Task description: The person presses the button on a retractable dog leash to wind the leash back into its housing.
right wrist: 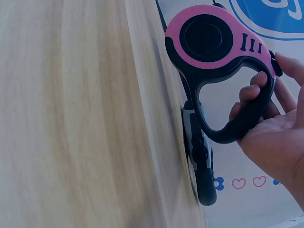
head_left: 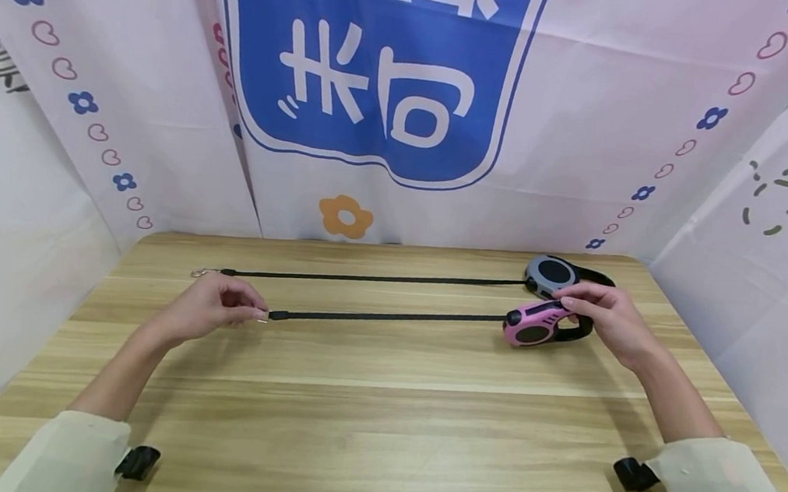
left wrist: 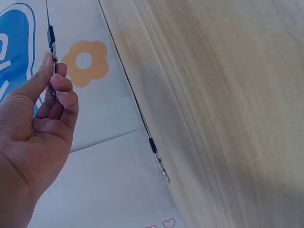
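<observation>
I judge the grey retractable leash [head_left: 544, 282] done, lying extended on the desk [head_left: 378, 432], but the pink leash [head_left: 535, 325], stretched before it, unreleased: my left grip [head_left: 213, 308] pinches its clip [head_left: 263, 317], my right grip [head_left: 607, 318] curls round its handle [right wrist: 261, 105].

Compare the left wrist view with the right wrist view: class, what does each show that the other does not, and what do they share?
Only the left wrist view: the left hand pinching a metal clip, a second clip and an orange flower print.

Only the right wrist view: the right hand gripping the pink casing by its black handle, plus the grey casing.

Both: the wooden table and the white backdrop with part of its blue panel.
</observation>
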Tool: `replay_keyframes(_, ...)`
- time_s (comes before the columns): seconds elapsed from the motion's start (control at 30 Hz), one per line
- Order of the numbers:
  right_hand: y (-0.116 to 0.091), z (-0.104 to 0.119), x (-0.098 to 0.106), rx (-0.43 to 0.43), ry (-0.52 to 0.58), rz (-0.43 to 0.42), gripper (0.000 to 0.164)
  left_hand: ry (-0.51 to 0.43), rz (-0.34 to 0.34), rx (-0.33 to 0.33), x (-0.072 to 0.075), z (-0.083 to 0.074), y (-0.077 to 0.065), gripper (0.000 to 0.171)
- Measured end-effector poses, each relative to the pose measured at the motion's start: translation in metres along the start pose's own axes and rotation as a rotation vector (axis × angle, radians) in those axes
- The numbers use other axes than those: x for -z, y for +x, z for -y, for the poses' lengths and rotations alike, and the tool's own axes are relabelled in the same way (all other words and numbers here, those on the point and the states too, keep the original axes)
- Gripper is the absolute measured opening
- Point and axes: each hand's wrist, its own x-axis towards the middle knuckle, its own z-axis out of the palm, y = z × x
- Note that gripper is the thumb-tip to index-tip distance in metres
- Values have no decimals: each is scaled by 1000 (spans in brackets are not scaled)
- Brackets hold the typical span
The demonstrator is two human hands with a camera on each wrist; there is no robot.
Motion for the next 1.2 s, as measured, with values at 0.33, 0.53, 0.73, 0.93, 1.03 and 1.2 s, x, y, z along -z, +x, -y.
replay_keyframes(0.33, 2, 0, -1, 2, -2, -2, 23, 72, -10, -28, -2, 2, 3, 4)
replay_keyframes(0.53, 3, 0, -2, 4, -1, -2, 24, 110, -17, -30, -3, 0, 6, 6)
replay_keyframes(0.73, 3, -2, -2, -1, -10, -5, 23, 97, -7, -60, -6, -1, 8, 8)
replay_keyframes(0.93, 3, -3, -2, 5, -8, -1, 23, 80, -10, -93, -7, -1, 9, 11)
replay_keyframes(1.03, 3, -3, -2, 5, -4, 0, 23, 66, -4, -115, -7, 0, 8, 14)
replay_keyframes(1.2, 2, -3, -1, 7, 2, -1, 23, 25, 39, -158, -5, 3, 6, 19)
